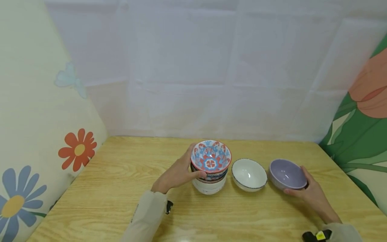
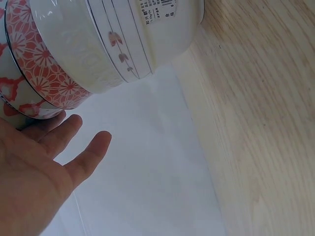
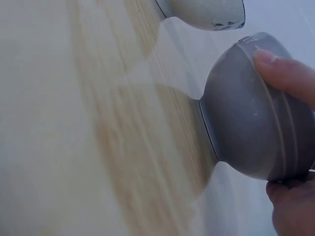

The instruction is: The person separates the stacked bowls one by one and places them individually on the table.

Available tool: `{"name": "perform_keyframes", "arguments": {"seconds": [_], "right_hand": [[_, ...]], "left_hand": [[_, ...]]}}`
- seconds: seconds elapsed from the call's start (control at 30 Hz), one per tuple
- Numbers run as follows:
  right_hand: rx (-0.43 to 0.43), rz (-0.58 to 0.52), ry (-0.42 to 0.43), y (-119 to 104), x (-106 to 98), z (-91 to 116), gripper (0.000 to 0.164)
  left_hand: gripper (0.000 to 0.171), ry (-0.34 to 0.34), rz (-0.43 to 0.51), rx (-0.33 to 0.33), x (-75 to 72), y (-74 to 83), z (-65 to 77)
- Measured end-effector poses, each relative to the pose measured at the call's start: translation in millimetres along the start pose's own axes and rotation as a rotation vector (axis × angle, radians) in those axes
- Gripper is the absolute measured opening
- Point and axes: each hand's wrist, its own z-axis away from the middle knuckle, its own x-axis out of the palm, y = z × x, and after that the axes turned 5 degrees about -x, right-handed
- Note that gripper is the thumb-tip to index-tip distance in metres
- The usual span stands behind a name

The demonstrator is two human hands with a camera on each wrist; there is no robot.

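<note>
A stack of bowls stands at the table's middle, topped by a red-and-blue patterned bowl. My left hand grips this top bowl from the left, thumb at its front and fingers round the far side. In the left wrist view, a red floral bowl and white bowls show lower in the stack, a label on the lowest. My right hand holds a purple bowl by its right side, thumb in front; whether it rests on the table is hard to tell. Between them is a white bowl with a dark rim.
The wooden table runs back to a white cloth. Flower-printed panels stand at the left and right edges. The white bowl sits close to both the stack and the purple bowl.
</note>
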Motion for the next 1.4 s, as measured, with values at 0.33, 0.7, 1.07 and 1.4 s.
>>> {"name": "perform_keyframes", "arguments": {"seconds": [0.33,0.7,1.07,1.4], "right_hand": [[0.028,0.015,-0.036,-3,-1,0,0.113],[0.035,0.035,-0.069,-7,-3,-3,0.115],[0.022,-0.003,-0.067,-12,-11,-4,0.112],[0.005,-0.027,-0.068,-21,-18,-6,0.111]], "left_hand": [[0.103,0.005,-0.014,-0.044,-0.2,0.0,1.2],[0.104,0.007,-0.021,-0.045,-1.0,-2.2,1.0],[0.102,0.005,-0.017,-0.024,-1.7,-2.5,-1.3],[0.104,-0.008,-0.034,-0.055,-2.0,-1.7,-0.7]]}}
